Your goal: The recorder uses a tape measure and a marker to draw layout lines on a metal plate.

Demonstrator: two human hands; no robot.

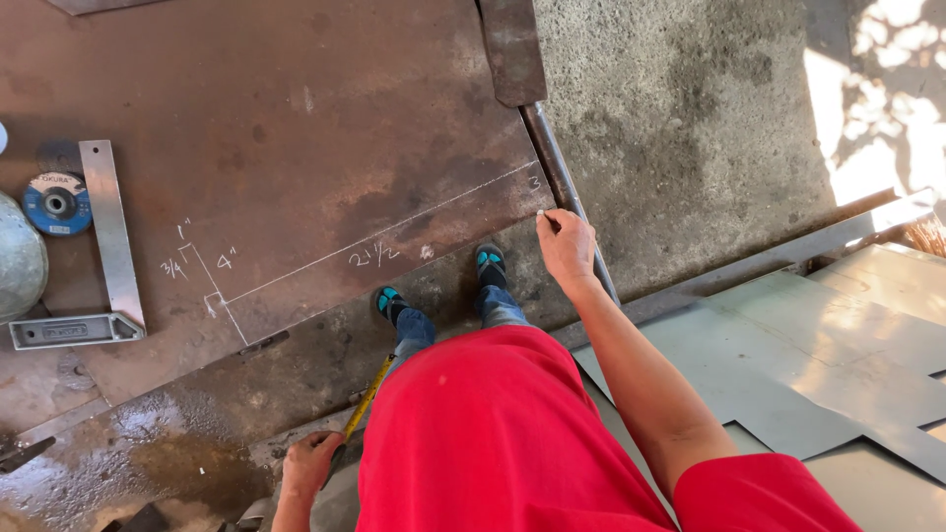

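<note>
A large rusty brown steel sheet [296,128] lies on the ground with white chalk lines and marks drawn on it. My right hand [567,246] pinches a small white piece of chalk [540,213] at the sheet's right edge, near the end of a long chalk line. My left hand [310,461] is low at my side, gripping a yellow tape measure [368,399] whose blade runs up toward my knee. My feet in blue-and-black sandals [490,264] stand at the sheet's near edge.
A metal try square [108,246] lies on the sheet at left, beside a blue cutting disc [56,202] and a grey rounded object [18,261]. A steel pipe [557,167] runs along the sheet's right edge. Cut grey metal plates [818,365] lie at right. Wet concrete is at bottom left.
</note>
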